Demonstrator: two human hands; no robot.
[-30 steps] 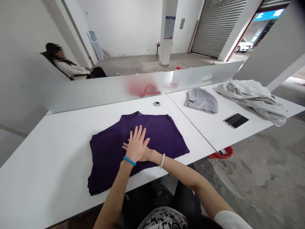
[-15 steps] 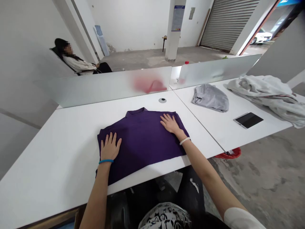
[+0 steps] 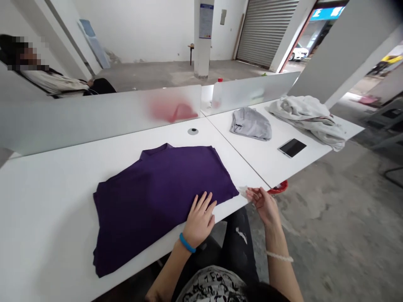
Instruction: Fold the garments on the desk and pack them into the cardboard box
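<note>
A purple shirt lies folded flat on the white table, collar toward the far side. My left hand, with a blue wristband, rests open and flat on the shirt's near right edge. My right hand hovers just off the table's near right corner, palm up. Its fingers are curled and pinch a small white scrap beside the shirt's corner.
A frosted divider runs along the table's far edge. The adjoining table to the right bears a grey garment, a dark phone and a pale bundled garment. A red basket sits underneath. A person reclines behind the divider at the far left.
Both hands left the shirt's far sides. The left slid to its near right edge; the right drew off the table and closed on a small white scrap. My view shifted left.
</note>
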